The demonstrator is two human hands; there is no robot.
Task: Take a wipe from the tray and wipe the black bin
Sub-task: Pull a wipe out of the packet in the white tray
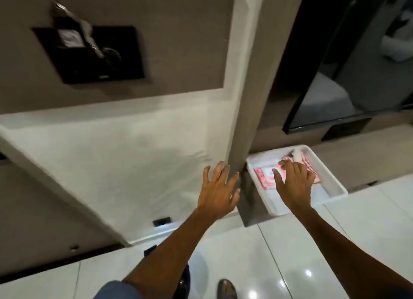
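Wall [111,155] fills the left side, pale below and brown above, with a dark box [89,53] fixed high on it. The box is blurry, so I cannot tell what it is. It may or may not be the black bin.

Next comes the left hand [218,191]. It is spread wide, holds nothing, and hangs in front of the wall, close to the corner of a grey post [248,75].

Just right of the post, a white tray [330,182] sits on the shiny white floor [290,254]. A pink and white pack of wipes [266,176] lies in the tray near its left side. The right hand [295,182] reaches down over the pack with fingers loosely spread. I cannot tell if it is pinching a wipe, because the hand hides what is under it. Something pale and crumpled [296,153] pokes out past the fingers at the far end of the tray; it could be a wipe.

I think the task is only starting. The wipe is not lifted out yet, and all the wiping is left to do.

A dark round edge [184,281] shows low down by the left arm, mostly hidden. A shoe [226,288] is cut off at the bottom.
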